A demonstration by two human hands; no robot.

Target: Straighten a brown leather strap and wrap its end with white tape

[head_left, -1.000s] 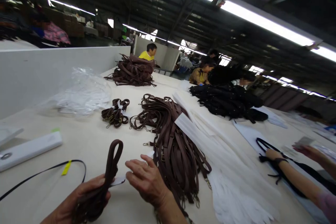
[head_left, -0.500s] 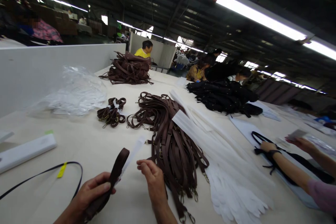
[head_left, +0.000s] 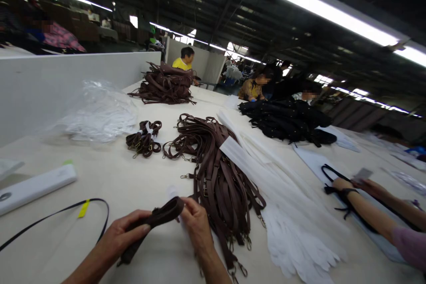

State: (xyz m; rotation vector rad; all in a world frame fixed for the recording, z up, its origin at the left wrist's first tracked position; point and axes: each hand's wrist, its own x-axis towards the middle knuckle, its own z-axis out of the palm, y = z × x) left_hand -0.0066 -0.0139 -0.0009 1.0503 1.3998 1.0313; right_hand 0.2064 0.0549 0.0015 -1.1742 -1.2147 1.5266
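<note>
Along the left edge of the cream table (head_left: 126, 182) lies a flat white box (head_left: 35, 187), and just nearer the front edge a thin black cord (head_left: 60, 213) with a yellow tag curves across the surface. Behind them, against the white partition (head_left: 66, 84), sits a heap of clear plastic bags (head_left: 98, 113). At the front edge the left hand (head_left: 124, 233) is clenched around a folded brown strap (head_left: 153, 222), thumb on top, with the lower end of the strap hanging out below the palm. The right hand (head_left: 197, 226) meets it just beside, fingers pinching the rounded folded end of the same strap; a bit of white paper shows between the fingers. A small tied bundle of brown straps (head_left: 143, 138) rests toward the middle of the table, and a large pile of loose brown straps (head_left: 216, 173) with metal clips runs from the centre down to the front edge, touching the right hand's side. Further back a second brown heap (head_left: 164, 84) sits near the far edge. Right of the pile spread white paper sheets (head_left: 286, 213), then a black heap (head_left: 286, 120). At the right edge, another person's forearms (head_left: 372, 208) rest over a black strap (head_left: 336, 177).
</note>
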